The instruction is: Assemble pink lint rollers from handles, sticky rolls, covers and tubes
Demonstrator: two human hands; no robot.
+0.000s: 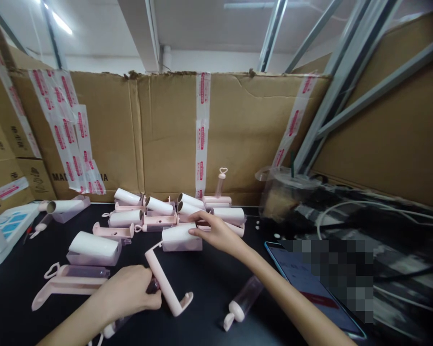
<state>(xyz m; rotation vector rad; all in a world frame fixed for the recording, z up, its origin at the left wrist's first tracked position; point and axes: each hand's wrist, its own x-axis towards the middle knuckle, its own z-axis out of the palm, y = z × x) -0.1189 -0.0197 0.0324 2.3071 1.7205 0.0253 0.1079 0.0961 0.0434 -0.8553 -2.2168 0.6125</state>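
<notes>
My left hand (132, 290) is closed around a pink plastic roller holder (164, 278), whose curved end points toward me on the right. A small dark part shows between its fingers. Further forward, my right hand (218, 233) has thumb and fingers about the right end of a white paper roll (178, 232), which sits in a clear pinkish tray. Left of my left hand lie another pink holder (68, 287) and a clear tube (84, 271) with a heart-shaped loop. Another clear tube (247, 293) with a pink cap rests below my right forearm.
Several white rolls (126, 218) and pink holders (113, 232) crowd the back of the black table. A phone (310, 288) and a plastic cup (279, 192) are at right, near tangled cables. A power strip (16, 223) lies far left. A cardboard wall (169, 129) stands behind.
</notes>
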